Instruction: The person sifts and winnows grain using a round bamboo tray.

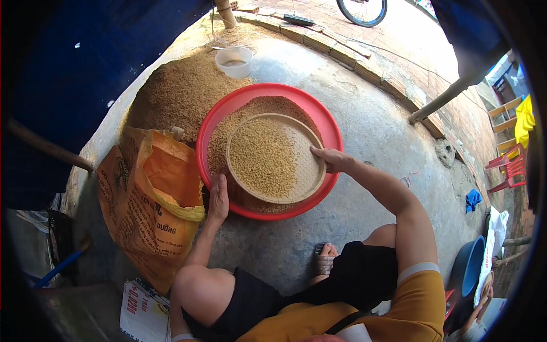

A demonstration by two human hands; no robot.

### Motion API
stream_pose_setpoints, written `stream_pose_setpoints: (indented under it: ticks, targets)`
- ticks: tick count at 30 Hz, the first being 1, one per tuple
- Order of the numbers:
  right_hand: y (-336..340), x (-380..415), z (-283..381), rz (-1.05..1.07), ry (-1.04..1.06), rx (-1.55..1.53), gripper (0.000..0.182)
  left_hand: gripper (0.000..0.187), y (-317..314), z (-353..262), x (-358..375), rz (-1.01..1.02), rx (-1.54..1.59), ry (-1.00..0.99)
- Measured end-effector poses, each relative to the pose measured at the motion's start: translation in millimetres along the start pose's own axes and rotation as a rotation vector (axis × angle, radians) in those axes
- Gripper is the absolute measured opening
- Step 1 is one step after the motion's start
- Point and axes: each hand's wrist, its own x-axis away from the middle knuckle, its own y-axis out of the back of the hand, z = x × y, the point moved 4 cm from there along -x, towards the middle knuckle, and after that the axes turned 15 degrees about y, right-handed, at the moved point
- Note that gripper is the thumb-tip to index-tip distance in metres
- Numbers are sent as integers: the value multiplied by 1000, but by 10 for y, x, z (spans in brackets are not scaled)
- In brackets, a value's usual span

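Note:
A round woven sieve (307,165) holds a layer of yellowish grain (262,157), heaped towards its left side. It is above a wide red basin (213,117) with more grain or husks inside. My right hand (332,160) grips the sieve's right rim, thumb on top. My left hand (219,199) is at the sieve's lower left, over the basin's edge, its palm side turned to the sieve and its fingers pointing up. Whether its fingertips touch the rim is hard to see. An orange printed sack (154,211) stands open just left of the basin.
A large husk pile (171,91) lies behind the basin, beside a white plastic tub (234,62). A brick edging (342,54) and a slanted pole (444,101) are at the right. Further right are red chairs (510,168) and a blue tub (468,265); another person's arm shows lower right.

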Motion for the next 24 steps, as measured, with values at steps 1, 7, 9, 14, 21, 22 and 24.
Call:
stream_pose_setpoints:
  ticks: [1,7,9,14,21,22,24]
  targets:
    - [-12,15,-28,-2,0,1,38,53,-47,-137,20,1,1,0]
    - [-282,-108,-183,20,-71,119,35,45,6,-513,106,-54,61,-125]
    - [-423,-175,-321,-17,-71,179,32,44,74,-609,57,-21,120,-131]
    - [-443,-172,-314,-69,-134,421,22,38,129,-423,25,-163,-85,-88]
    - [-495,-110,16,8,115,982,26,38,167,-70,48,-276,55,14]
    - [-423,-81,78,-6,140,993,27,38,96,-203,98,-247,-13,-9]
    - [-507,60,305,7,150,971,28,39,72,-150,100,-236,-70,-48]
